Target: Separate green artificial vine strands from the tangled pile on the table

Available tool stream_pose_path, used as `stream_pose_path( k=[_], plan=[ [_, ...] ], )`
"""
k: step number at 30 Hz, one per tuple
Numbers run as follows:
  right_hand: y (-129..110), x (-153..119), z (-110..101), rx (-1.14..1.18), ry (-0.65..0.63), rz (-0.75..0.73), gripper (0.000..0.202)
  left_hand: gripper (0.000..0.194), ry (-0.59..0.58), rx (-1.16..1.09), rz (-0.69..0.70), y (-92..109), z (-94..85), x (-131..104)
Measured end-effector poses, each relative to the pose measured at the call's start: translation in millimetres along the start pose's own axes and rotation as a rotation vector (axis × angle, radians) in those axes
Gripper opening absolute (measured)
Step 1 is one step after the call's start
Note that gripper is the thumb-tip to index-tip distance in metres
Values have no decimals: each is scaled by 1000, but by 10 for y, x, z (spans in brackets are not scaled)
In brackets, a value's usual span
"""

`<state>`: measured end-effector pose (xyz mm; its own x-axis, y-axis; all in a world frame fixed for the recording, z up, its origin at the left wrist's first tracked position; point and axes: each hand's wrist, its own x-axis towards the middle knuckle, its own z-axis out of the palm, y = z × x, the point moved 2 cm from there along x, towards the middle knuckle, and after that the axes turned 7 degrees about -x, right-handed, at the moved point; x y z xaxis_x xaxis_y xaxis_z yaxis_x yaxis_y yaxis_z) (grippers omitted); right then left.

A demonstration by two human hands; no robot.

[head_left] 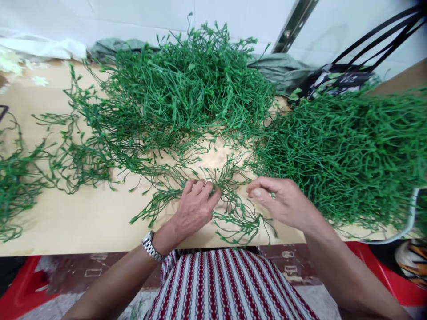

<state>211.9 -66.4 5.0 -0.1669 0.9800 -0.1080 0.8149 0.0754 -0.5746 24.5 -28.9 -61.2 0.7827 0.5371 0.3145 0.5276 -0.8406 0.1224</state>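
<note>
My left hand (199, 205), with a metal-banded watch at the wrist, is closed over a small bunch of green artificial plant stems (230, 178) near the front of the table. The stems fan out on both sides of its fingers. To the right, my right hand (282, 200) is raised slightly with thumb and forefinger pinched together. Whatever is between those fingertips, if anything, is too small to make out. Between the hands and the table's front edge lies a loose green sprig (245, 224).
A large heap of green stems (200, 84) covers the back, and a dense pile (353, 155) lies to the right. More stems (20, 182) lie at the left. Behind are a patterned black bag (343, 80) and a wall. Red stools (383, 275) show below the table (76, 222).
</note>
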Motion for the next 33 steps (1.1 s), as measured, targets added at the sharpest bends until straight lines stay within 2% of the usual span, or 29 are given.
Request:
stream_pose_path(
  k=[2,5,8,10,13,14,16,18,21,23,25,30,32,33],
  plan=[
    [-70,84,133,-181,1,20,30,27,5,-12,10,13,-39,1],
    [-132,150,299,-435,-5,-21,18,25,47,-103,-11,-33,-191,53],
    [-135,139,350,-422,5,-77,11,30,66,-187,-10,-124,-337,219],
    [-131,114,346,-346,37,-123,14,34,-48,-223,58,-175,-347,382],
    [-139,63,346,-232,96,-228,15,26,-328,-292,166,-242,-258,604],
    [-144,41,347,-201,128,-261,16,24,-387,-295,178,-270,-230,656],
    [-155,-13,348,-155,200,-330,18,23,-424,-263,156,-340,-205,723],
    [-159,-74,349,-131,264,-396,18,23,-386,-273,122,-412,-232,742],
    [-124,-150,360,-152,326,-448,16,21,-348,-536,153,-477,-322,703],
    [-79,-181,377,-177,353,-460,17,22,-387,-726,172,-497,-377,659],
    [-39,-201,395,-203,386,-484,20,21,-475,-823,161,-504,-409,615],
    [-19,-214,414,-310,432,-524,24,17,-608,-862,164,-478,-463,543],
    [-32,-214,410,-344,442,-524,23,19,-618,-797,186,-455,-469,515],
    [-39,-215,407,-360,449,-525,23,18,-580,-733,196,-448,-471,503]
  ],
)
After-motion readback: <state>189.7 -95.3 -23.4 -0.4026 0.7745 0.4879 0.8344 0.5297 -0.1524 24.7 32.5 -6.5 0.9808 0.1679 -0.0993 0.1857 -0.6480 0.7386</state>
